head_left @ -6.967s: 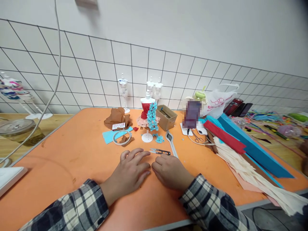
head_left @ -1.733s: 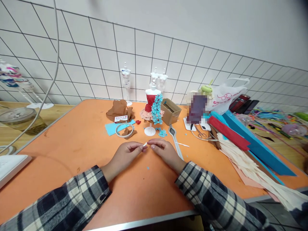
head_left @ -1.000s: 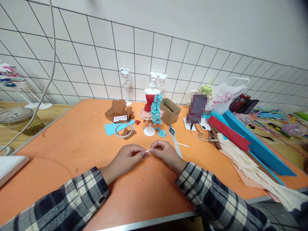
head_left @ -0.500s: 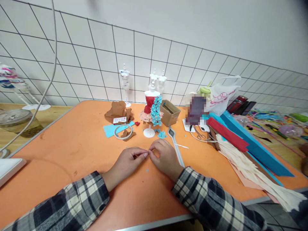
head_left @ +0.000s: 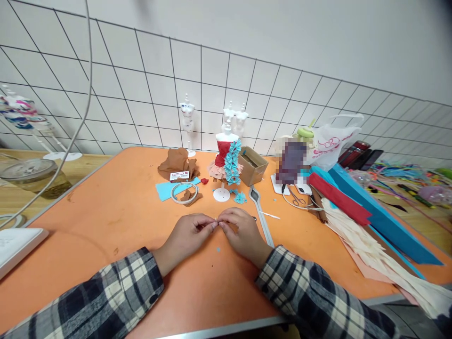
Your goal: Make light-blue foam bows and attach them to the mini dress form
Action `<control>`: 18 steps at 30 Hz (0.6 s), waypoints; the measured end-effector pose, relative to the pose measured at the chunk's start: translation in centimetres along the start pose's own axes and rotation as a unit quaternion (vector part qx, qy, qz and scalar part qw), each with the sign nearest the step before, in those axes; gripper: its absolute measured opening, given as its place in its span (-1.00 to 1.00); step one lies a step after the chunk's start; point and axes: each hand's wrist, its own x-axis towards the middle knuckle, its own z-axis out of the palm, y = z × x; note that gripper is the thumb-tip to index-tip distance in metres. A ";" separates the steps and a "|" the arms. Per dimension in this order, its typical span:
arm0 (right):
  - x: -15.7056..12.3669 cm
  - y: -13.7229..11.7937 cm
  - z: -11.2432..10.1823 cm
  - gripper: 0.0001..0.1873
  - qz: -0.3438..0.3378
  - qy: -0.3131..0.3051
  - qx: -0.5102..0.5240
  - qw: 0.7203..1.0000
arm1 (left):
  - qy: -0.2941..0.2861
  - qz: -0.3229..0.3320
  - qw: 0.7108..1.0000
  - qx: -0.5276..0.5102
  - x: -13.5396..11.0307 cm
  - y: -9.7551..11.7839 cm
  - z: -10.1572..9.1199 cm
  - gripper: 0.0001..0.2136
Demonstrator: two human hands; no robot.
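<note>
My left hand (head_left: 192, 234) and my right hand (head_left: 242, 234) meet at the fingertips over the orange table (head_left: 102, 221). Each is closed in a pinch; whatever sits between the fingers is too small to make out. Just beyond them stands a small white dress form (head_left: 226, 136), dressed in a red bodice (head_left: 221, 151), a pink ruffled skirt (head_left: 214, 170) and a strip of blue paper flowers (head_left: 232, 162). At its base lies a loose blue flower (head_left: 240, 197). A tiny blue scrap (head_left: 218, 249) rests below my hands.
Brown crepe paper (head_left: 173, 161), a blue sheet (head_left: 164, 190) and a tape roll (head_left: 184, 193) lie back left. A cardboard box (head_left: 253, 165) stands behind the grey strap-like piece (head_left: 263, 216). To the right are scissors (head_left: 298, 201), red paper (head_left: 339, 200) and cream crepe paper (head_left: 367, 245).
The whole view has shifted slightly, so things sit a little further right. My right fingers have moved a little around the pinch; both hands stay together.
</note>
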 end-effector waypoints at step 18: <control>-0.2 0.2 -0.3 -0.85 0.007 0.005 0.011 1.000 | -0.036 0.037 0.999 0.001 -0.2 0.4 -0.3 -0.76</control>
